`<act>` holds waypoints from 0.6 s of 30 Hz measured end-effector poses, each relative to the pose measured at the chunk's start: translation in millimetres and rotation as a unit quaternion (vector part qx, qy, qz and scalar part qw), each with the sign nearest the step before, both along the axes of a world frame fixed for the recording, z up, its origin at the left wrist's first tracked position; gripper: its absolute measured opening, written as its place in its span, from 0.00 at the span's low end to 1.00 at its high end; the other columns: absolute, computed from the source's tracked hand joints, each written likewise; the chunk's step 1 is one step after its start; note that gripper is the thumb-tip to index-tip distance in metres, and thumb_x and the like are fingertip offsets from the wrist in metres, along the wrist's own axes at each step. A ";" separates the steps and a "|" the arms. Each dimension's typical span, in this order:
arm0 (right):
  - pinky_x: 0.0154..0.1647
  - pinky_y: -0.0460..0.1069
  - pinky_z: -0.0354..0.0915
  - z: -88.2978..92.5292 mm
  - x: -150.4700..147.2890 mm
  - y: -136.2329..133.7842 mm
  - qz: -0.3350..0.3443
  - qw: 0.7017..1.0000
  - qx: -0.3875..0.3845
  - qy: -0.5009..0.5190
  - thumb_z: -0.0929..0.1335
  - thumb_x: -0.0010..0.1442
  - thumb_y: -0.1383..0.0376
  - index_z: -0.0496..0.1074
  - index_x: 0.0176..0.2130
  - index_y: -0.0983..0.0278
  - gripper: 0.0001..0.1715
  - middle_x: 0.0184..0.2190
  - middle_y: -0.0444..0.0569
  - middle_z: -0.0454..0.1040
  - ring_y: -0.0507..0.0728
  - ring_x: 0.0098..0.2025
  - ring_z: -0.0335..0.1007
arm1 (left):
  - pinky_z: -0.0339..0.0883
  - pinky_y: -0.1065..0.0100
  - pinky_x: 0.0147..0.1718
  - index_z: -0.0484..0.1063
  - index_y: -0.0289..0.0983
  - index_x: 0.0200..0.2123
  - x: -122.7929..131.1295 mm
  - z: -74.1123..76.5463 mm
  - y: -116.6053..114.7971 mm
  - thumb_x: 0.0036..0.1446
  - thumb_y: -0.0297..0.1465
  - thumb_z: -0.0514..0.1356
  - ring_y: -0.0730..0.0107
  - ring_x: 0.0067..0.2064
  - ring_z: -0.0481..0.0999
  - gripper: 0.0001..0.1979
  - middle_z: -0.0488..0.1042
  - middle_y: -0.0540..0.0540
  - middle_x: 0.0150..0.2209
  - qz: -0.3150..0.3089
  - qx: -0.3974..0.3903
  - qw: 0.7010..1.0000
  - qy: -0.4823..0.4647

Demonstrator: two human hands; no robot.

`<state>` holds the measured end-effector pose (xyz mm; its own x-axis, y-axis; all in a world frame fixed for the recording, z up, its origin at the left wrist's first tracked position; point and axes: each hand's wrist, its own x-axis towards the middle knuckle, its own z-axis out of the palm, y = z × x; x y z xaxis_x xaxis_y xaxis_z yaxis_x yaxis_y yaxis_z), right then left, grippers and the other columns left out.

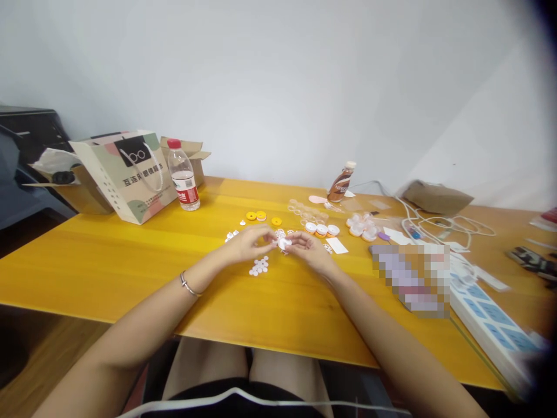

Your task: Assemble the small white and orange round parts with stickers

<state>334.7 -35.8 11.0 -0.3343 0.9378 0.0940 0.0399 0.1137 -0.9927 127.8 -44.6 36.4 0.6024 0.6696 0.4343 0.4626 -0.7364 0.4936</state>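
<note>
Between my two hands, a small white plastic piece (282, 242) is held a little above the table. My left hand (252, 242) pinches toward its left side, thumb and forefinger close together. The fingertips of my right hand (307, 248) close on its right side. Its exact kind is too small to make out. Just below lies a cluster of white round discs (260, 266). Beyond the hands sit several yellow round pieces (261, 216), and to the right stand white and orange round pieces (322, 230). A white card (337, 246) lies near my right hand.
A water bottle (185, 180) and a paper bag (130, 180) stand at the left. A brown drink bottle (342, 183) is at the back. Clear round containers (363, 225), white cables (429, 217), a pixelated object (409, 281) and a long white-and-blue box (491, 325) occupy the right.
</note>
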 end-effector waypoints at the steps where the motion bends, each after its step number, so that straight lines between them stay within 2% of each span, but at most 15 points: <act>1: 0.44 0.52 0.65 -0.3 1.3 1.1 -0.009 1.000 0.005 -0.008 0.73 0.41 0.61 0.68 0.34 0.64 0.18 0.33 0.47 0.74 0.52 0.34 0.71 | 0.63 0.71 0.36 0.68 0.34 0.35 -3.1 0.1 1.2 0.55 0.34 0.55 0.73 0.35 0.70 0.08 0.72 0.47 0.32 -0.020 -0.048 0.999 0.017; 4: 0.43 0.52 0.65 -0.8 3.3 2.3 -0.024 0.999 0.020 -0.031 0.72 0.41 0.61 0.67 0.34 0.64 0.19 0.34 0.48 0.73 0.52 0.35 0.70 | 0.63 0.74 0.31 0.70 0.34 0.32 -10.6 -4.1 5.3 0.51 0.35 0.59 0.75 0.31 0.71 0.09 0.72 0.48 0.30 -0.068 -0.161 0.981 0.084; 6: 0.42 0.52 0.66 -0.2 3.0 1.6 -0.020 0.999 0.028 -0.042 0.72 0.42 0.60 0.67 0.35 0.64 0.19 0.34 0.48 0.73 0.52 0.34 0.70 | 0.63 0.75 0.29 0.70 0.33 0.32 -13.2 -9.0 8.2 0.49 0.36 0.61 0.75 0.30 0.71 0.11 0.73 0.48 0.30 -0.071 -0.192 0.973 0.105; 10: 0.41 0.52 0.66 1.4 0.7 -0.4 -0.006 0.998 0.031 -0.054 0.72 0.42 0.60 0.67 0.34 0.64 0.18 0.32 0.47 0.73 0.51 0.32 0.70 | 0.62 0.75 0.28 0.70 0.33 0.31 -13.4 -15.2 11.8 0.49 0.34 0.61 0.76 0.28 0.70 0.10 0.73 0.48 0.28 -0.050 -0.185 0.975 0.114; 18: 0.40 0.51 0.65 0.7 -0.1 -0.6 0.004 0.998 0.031 -0.059 0.71 0.42 0.61 0.67 0.34 0.64 0.18 0.31 0.46 0.72 0.51 0.31 0.69 | 0.62 0.75 0.29 0.71 0.33 0.32 -11.5 -14.8 11.4 0.51 0.31 0.59 0.75 0.29 0.71 0.07 0.74 0.47 0.30 -0.031 -0.177 0.975 0.129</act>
